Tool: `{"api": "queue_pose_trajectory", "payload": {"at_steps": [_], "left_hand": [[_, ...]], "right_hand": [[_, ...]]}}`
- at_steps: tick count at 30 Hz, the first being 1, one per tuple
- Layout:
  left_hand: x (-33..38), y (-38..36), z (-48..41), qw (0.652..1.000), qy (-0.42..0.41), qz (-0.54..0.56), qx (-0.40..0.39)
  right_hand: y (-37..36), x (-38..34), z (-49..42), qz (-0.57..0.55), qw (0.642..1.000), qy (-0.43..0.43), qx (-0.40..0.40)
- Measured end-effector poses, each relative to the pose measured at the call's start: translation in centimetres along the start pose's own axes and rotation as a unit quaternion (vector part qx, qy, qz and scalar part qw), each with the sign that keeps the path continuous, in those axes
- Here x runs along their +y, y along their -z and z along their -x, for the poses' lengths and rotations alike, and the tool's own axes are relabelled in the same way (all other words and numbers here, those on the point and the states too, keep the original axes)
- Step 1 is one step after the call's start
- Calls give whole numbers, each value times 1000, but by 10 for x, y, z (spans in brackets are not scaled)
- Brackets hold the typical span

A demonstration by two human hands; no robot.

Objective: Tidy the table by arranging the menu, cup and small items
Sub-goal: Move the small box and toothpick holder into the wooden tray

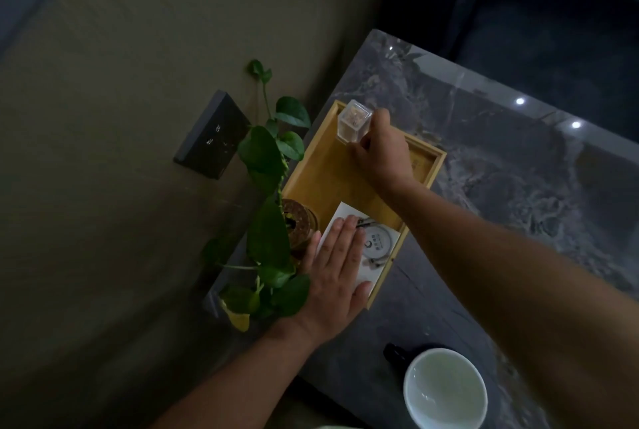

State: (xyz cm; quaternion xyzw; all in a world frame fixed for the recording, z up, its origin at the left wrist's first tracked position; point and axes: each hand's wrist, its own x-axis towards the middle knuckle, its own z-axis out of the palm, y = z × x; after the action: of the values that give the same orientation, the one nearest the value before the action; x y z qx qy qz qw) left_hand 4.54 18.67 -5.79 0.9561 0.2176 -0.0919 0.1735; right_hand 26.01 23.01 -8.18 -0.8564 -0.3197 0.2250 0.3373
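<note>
- One marble table (484,165); one wooden tray (321,179) on it, long axis running 11 to 5 o'clock.
- One leafy plant (266,221) at the tray's 8 o'clock edge.
- One white cup (446,390), at 5 o'clock from the tray, apart.
- One menu card (375,248) lies at the tray's near end; left hand (332,276) flat on it, fingers straight, close together.
- One clear toothpick box (352,124) upright at the tray's far corner; right hand (380,148) fingers pinch it.

Left hand (337,276): palm down, flat, fingers extended and together, forearm bare, entering from lower left. Right hand (380,152): reached further forward, fingers curled in a grip, forearm bare, crossing from lower right.
</note>
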Motion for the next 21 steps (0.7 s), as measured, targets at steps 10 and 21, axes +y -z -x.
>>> {"api": "queue_pose_trajectory", "payload": {"at_steps": [10,21], "left_hand": [[-1,-5,-1,999,-11,-29,21],[-7,-17,0,999,-17,-37,32]], "right_hand": [[-7,0,-12,-11,1000,27,-10],[-16,-5,-17,11,1000,28,7]]}}
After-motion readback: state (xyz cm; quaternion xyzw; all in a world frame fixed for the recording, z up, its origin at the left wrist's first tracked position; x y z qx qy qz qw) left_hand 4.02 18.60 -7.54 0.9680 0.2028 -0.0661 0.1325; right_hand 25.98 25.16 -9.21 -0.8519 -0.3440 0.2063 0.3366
